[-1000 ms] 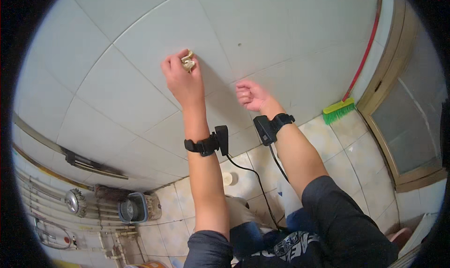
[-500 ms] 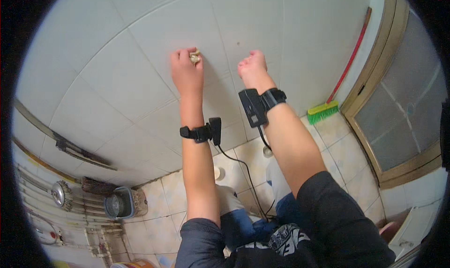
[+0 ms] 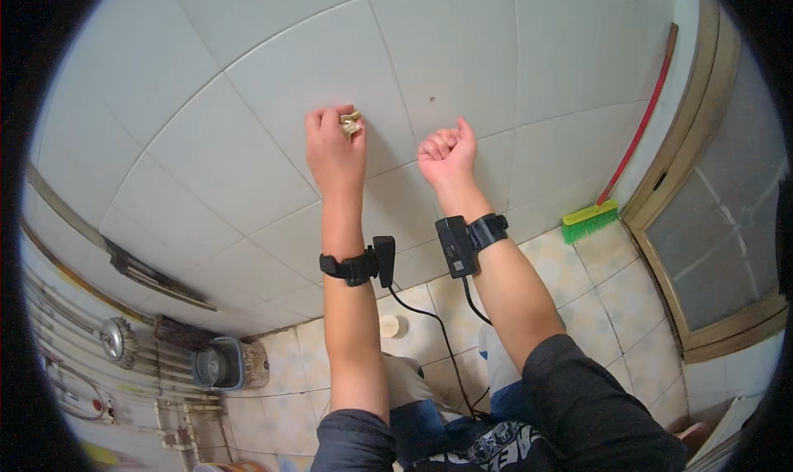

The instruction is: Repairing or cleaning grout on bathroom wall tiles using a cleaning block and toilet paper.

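Observation:
My left hand [image 3: 334, 150] is raised before the tiled wall, its fingers closed round a small, crumpled, pale-yellow lump [image 3: 351, 126]; the exact kind cannot be made out. Part of the lump shows between thumb and fingers. To its right, my right hand [image 3: 448, 151] is curled into a loose fist, palm side toward me, with the thumb sticking out. No object shows in that fist. A small dark mark [image 3: 432, 99] is on the wall just above the right hand. Black strapped devices sit on both wrists, with cables hanging down.
The white tiled wall [image 3: 273, 100] fills the far side. At right, a green-bristled broom [image 3: 590, 222] with a red handle leans near a framed door [image 3: 702, 249]. A grey bucket [image 3: 239, 365] and pipes stand at left. A pale round container [image 3: 392, 326] is on the floor.
Both hands appear lower in the picture, as does the whole scene. My right wrist has turned so the curled fingers face me. The left hand keeps its hold on the lump.

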`<state>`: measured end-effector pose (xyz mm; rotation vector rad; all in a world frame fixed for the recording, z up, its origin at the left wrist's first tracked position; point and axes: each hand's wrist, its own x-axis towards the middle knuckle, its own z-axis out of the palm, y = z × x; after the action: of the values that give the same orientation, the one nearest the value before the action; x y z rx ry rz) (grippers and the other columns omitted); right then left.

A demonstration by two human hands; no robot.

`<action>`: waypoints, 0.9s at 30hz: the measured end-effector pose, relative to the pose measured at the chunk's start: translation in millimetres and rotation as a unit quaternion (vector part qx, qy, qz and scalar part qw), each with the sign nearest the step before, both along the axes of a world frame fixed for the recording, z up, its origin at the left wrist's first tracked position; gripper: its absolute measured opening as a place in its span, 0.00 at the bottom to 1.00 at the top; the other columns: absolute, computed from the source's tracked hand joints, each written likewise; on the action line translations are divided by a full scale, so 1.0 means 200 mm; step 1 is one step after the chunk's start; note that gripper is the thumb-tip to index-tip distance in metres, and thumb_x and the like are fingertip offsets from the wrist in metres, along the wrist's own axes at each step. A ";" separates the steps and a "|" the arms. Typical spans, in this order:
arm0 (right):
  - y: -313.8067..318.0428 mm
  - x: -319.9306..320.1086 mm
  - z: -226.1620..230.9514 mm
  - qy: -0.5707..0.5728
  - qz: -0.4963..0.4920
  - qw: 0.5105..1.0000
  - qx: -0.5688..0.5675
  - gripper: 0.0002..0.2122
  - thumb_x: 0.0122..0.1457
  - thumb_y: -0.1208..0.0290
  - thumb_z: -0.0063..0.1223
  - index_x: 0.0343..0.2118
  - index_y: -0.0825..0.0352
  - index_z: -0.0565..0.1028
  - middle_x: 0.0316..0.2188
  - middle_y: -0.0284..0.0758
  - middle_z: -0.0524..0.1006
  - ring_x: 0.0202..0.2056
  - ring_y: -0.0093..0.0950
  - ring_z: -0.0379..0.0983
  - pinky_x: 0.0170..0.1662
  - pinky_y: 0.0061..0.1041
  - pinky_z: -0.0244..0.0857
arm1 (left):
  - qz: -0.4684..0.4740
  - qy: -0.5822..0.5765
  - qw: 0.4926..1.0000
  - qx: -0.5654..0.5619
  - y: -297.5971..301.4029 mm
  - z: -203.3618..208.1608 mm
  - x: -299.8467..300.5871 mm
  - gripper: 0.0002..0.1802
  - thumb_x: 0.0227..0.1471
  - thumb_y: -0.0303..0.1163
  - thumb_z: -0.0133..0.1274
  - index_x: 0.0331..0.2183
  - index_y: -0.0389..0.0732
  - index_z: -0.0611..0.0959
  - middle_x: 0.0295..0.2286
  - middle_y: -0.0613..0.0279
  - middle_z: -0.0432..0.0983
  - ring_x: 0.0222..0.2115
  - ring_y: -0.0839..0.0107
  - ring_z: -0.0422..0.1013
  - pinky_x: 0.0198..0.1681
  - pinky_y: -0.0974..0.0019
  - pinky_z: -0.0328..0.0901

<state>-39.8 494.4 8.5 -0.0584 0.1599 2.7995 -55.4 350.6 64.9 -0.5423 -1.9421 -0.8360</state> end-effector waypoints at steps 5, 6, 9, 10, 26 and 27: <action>0.00 0.00 0.00 0.010 -0.020 0.999 -0.024 0.15 0.57 0.62 0.40 0.15 0.59 0.58 0.13 0.25 0.58 0.12 0.17 0.50 0.14 0.15 0.42 | -0.003 0.031 0.999 -0.015 0.00 0.00 -0.01 0.09 0.40 0.29 0.56 0.30 0.43 0.77 0.33 0.61 0.68 0.29 0.63 0.70 0.30 0.63 0.66; -0.01 0.01 0.01 -0.005 -0.024 0.999 -0.036 0.14 0.57 0.62 0.39 0.17 0.59 0.60 0.15 0.26 0.61 0.14 0.17 0.54 0.15 0.15 0.44 | -0.001 0.030 0.999 -0.014 0.00 0.00 0.00 0.09 0.40 0.29 0.56 0.30 0.43 0.77 0.33 0.61 0.68 0.29 0.63 0.70 0.30 0.62 0.66; -0.02 0.03 0.01 -0.035 -0.029 0.997 -0.063 0.10 0.57 0.61 0.39 0.23 0.60 0.64 0.20 0.29 0.65 0.17 0.18 0.59 0.15 0.14 0.47 | 0.004 0.028 1.000 -0.013 0.00 -0.01 0.00 0.10 0.40 0.29 0.56 0.30 0.43 0.77 0.33 0.60 0.68 0.29 0.62 0.70 0.30 0.62 0.66; -0.03 0.03 0.00 -0.037 -0.032 0.997 -0.064 0.10 0.57 0.61 0.39 0.23 0.60 0.64 0.20 0.29 0.65 0.17 0.18 0.59 0.15 0.14 0.47 | 0.009 0.028 0.999 -0.012 0.00 -0.01 0.00 0.10 0.40 0.29 0.56 0.30 0.43 0.77 0.33 0.60 0.68 0.29 0.62 0.70 0.31 0.62 0.66; -0.14 0.01 0.42 -0.057 -0.123 0.987 -0.086 0.09 0.53 0.58 0.36 0.31 0.57 0.61 0.22 0.28 0.64 0.21 0.19 0.61 0.20 0.17 0.50 | -0.091 0.020 0.989 -0.115 -0.06 0.01 -0.02 0.11 0.40 0.29 0.54 0.31 0.47 0.81 0.34 0.56 0.72 0.36 0.62 0.70 0.37 0.65 0.65; -0.12 0.00 0.42 -0.035 -0.124 0.989 -0.077 0.08 0.52 0.60 0.36 0.31 0.59 0.61 0.20 0.29 0.64 0.20 0.19 0.61 0.19 0.16 0.51 | -0.136 -0.099 0.972 -0.161 -0.07 0.04 0.02 0.12 0.39 0.27 0.54 0.33 0.44 0.80 0.34 0.58 0.74 0.36 0.67 0.70 0.39 0.67 0.65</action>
<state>-39.6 471.1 92.8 -0.1615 0.3427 2.5291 -51.4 336.3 72.8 -0.9676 -2.2377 -0.7691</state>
